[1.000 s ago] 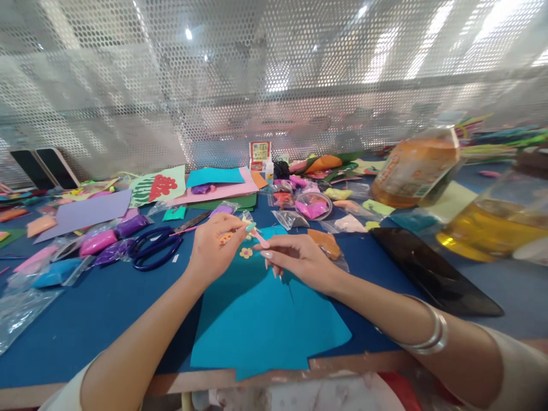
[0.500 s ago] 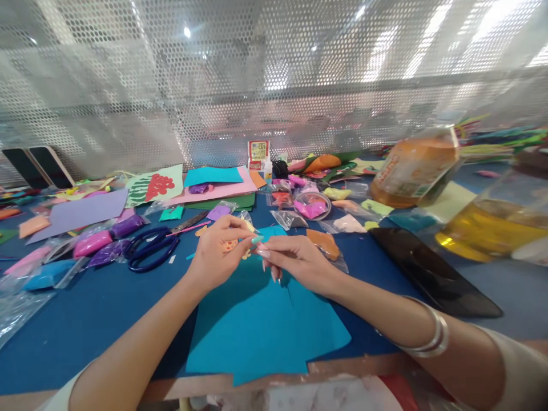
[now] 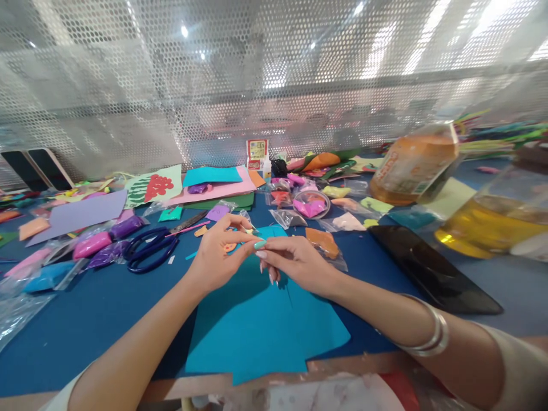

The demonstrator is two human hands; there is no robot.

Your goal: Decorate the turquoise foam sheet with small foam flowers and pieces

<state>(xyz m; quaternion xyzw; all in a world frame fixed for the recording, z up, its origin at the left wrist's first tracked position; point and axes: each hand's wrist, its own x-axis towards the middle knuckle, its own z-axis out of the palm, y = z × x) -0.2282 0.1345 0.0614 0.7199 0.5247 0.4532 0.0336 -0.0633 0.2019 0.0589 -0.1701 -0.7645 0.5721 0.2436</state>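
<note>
My left hand (image 3: 218, 251) and my right hand (image 3: 302, 260) meet fingertip to fingertip above a bright blue craft sheet (image 3: 265, 331). Both are pinched closed, thumbs against forefingers, and whatever lies between them is too small and hidden to make out. A teal nail shows on my left thumb. Behind my left fingers, an orange piece with spots (image 3: 230, 247) is partly covered. Just left of that hand are a small orange-yellow cutout (image 3: 200, 230) and a pink stick (image 3: 188, 228).
Dark blue scissors (image 3: 152, 249) lie to the left, near bagged pink clay (image 3: 92, 244). On the right are a black phone (image 3: 432, 268), a bottle of orange drink (image 3: 415, 165) and a container of yellow liquid (image 3: 483, 228). An orange clay packet (image 3: 323, 244) sits beyond my right hand.
My fingertips have shifted slightly against each other, and the left thumb's teal nail now shows more fully. The hands stay over the blue sheet.
</note>
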